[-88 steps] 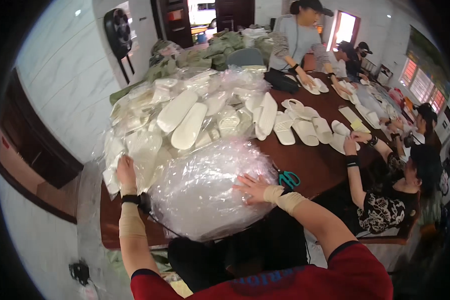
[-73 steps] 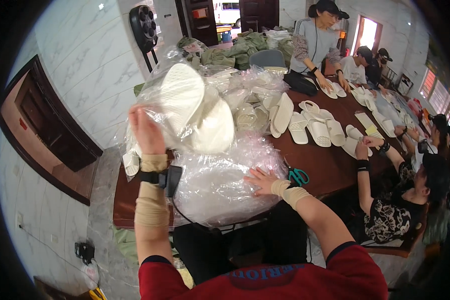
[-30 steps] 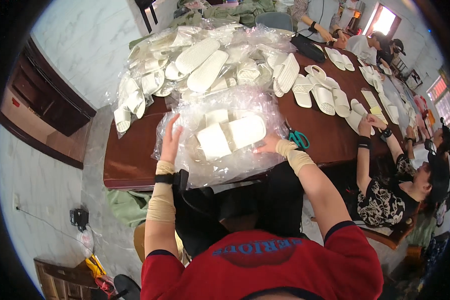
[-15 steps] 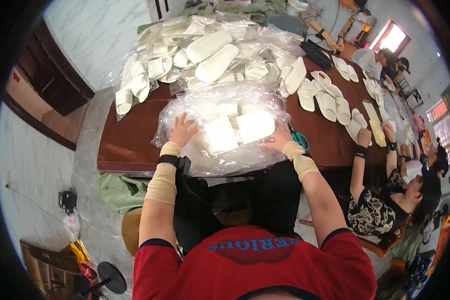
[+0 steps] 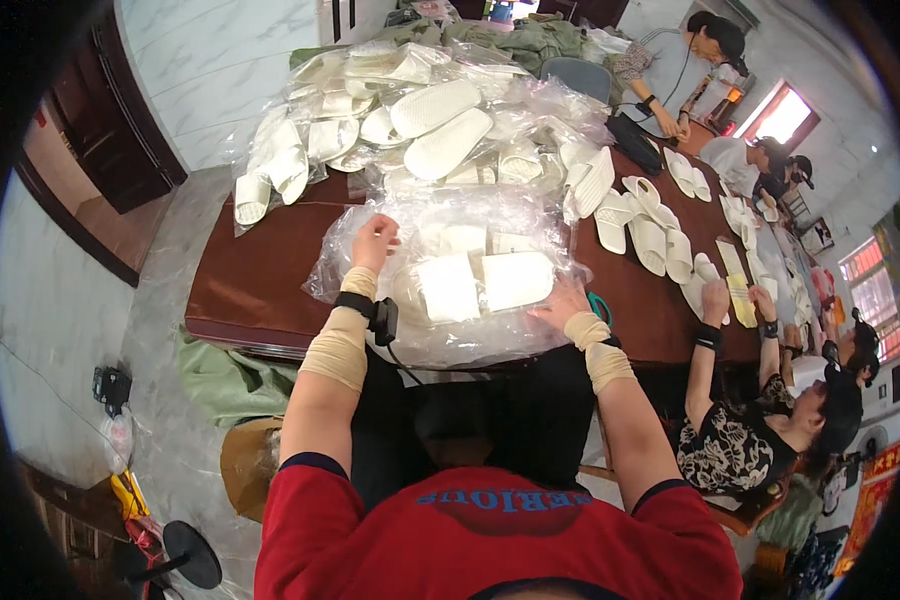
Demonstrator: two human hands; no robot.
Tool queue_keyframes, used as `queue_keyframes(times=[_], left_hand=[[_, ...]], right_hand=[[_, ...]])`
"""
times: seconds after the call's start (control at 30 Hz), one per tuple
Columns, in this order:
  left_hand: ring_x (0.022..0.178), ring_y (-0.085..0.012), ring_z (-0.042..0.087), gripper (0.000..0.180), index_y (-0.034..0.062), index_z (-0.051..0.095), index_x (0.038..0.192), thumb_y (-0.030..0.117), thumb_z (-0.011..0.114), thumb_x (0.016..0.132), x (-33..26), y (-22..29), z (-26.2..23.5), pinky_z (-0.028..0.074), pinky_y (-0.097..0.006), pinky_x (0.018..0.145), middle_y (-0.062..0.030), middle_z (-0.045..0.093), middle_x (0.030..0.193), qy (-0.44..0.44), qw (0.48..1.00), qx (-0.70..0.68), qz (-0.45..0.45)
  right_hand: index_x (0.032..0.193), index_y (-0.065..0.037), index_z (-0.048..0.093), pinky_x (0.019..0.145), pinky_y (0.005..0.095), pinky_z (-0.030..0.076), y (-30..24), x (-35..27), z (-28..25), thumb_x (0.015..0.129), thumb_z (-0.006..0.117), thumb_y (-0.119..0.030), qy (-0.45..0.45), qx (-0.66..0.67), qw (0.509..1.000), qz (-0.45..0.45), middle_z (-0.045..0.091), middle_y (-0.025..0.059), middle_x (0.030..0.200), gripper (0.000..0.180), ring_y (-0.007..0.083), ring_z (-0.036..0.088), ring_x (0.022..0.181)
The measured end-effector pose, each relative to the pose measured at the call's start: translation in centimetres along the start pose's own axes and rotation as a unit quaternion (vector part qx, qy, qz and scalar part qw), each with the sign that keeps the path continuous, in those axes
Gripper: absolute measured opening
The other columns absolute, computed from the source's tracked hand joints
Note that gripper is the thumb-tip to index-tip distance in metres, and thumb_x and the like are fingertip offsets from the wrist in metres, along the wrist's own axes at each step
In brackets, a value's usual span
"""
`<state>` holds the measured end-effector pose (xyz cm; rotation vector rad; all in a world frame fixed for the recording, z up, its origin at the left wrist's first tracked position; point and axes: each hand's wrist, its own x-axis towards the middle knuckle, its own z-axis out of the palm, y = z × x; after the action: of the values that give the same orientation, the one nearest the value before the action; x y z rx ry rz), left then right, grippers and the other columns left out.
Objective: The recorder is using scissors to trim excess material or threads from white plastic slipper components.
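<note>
Slippers (image 5: pixel 518 282) between hands (image 5: pixel 374 242); tabletop (image 5: pixel 255 262) open toward left edge (image 5: pixel 206 272)

Your left hand (image 5: pixel 376 240), fingers curled, over left side of clear plastic (image 5: pixel 440 345); whether it grips any, unclear. Your right hand (image 5: pixel 567 302) at right end of white slippers (image 5: pixel 448 288), fingers spread on plastic. Slippers lie amid plastic on tabletop (image 5: pixel 270 270), near your edge. Teal-handled scissors (image 5: pixel 600 306) just beside right hand, partly hidden. Beyond plastic, heap of bagged slippers (image 5: pixel 448 142). To your right, loose slippers (image 5: pixel 648 243), black pouch (image 5: pixel 634 145), co-worker's hand (image 5: pixel 713 302) near yellow strip (image 5: pixel 740 288).
</note>
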<state>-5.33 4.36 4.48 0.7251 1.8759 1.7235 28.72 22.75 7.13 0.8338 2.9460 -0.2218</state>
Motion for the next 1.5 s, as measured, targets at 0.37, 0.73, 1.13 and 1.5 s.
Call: queue_keyframes(times=[0.37, 0.73, 1.13, 1.5], left_hand=[[0.071, -0.0227, 0.068, 0.007, 0.0084, 0.049, 0.098, 0.014, 0.047, 0.095, -0.9, 1.2, -1.7, 0.054, -0.032, 0.055, -0.0104, 0.064, 0.084, 0.067, 0.979, -0.186, -0.04], [0.069, -0.0212, 0.067, 0.007, 0.0041, 0.048, 0.098, 0.01, 0.045, 0.095, -0.8, 0.6, -2.0, 0.055, -0.031, 0.055, -0.0116, 0.063, 0.082, 0.101, 0.976, -0.195, 0.011], [0.071, -0.0238, 0.068, 0.025, -0.0014, 0.045, 0.116, 0.011, 0.048, 0.094, -0.5, -0.1, -1.6, 0.056, -0.03, 0.058, -0.017, 0.064, 0.09, 0.083, 0.987, -0.137, 0.002], [0.07, -0.0252, 0.068, 0.022, -0.0002, 0.046, 0.112, 0.001, 0.045, 0.09, -1.4, 0.6, -2.5, 0.056, -0.032, 0.06, -0.0164, 0.064, 0.088, 0.072, 0.984, -0.16, -0.03]], right_hand=[[0.109, -0.005, 0.062, 0.079, 0.0339, 0.049, 3.0, 1.2, -2.6, 0.088, 0.056, -0.016, 0.317, 0.265, 0.907, 0.076, 0.068, 0.0156, 0.098, 0.024, 0.0308, 0.065, 0.088], [0.116, -0.006, 0.052, 0.066, 0.0265, 0.049, 2.5, 0.2, -5.0, 0.089, 0.057, -0.013, 0.082, 0.599, 0.796, -0.029, 0.065, 0.0088, 0.091, 0.028, 0.0148, 0.062, 0.077], [0.112, 0.002, 0.058, 0.066, 0.0268, 0.049, 4.3, 4.6, -4.5, 0.087, 0.056, -0.008, -0.092, 0.514, 0.848, 0.089, 0.067, 0.005, 0.089, 0.028, 0.0131, 0.062, 0.077], [0.115, -0.001, 0.058, 0.07, 0.037, 0.055, 3.0, 3.2, -5.7, 0.087, 0.061, -0.012, -0.235, 0.629, 0.74, 0.039, 0.066, 0.0109, 0.091, 0.03, 0.0211, 0.065, 0.081]])
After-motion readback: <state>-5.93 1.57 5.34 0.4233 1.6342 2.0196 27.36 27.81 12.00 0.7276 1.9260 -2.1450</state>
